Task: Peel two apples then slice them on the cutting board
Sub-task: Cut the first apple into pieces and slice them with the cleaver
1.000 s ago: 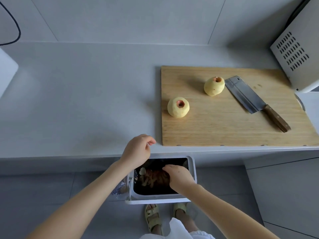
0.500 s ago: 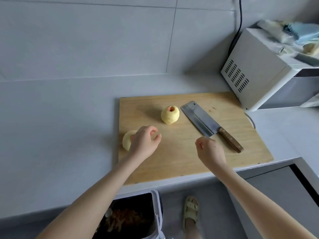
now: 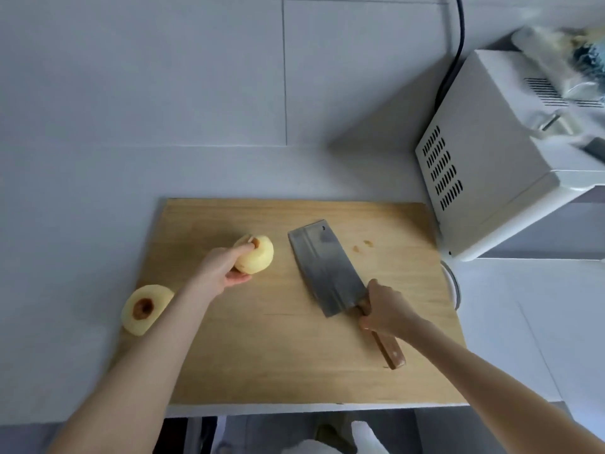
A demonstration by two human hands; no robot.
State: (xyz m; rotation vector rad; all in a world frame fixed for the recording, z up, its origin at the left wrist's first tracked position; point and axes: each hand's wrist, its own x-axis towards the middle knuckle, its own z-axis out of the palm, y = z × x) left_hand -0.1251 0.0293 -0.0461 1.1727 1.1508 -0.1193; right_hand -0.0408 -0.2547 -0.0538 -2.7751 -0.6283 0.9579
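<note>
Cutting board (image 3: 278, 355) corner behind forearm (image 3: 147, 355)

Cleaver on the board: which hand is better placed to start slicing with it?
The right hand: it grips the cleaver by its wooden handle. The left hand holds the farther apple, steadying it on the cutting board.

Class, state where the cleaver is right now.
In the head view the cleaver lies on the cutting board, right of centre, its handle gripped by the right hand, with a peeled apple to its left.
</note>
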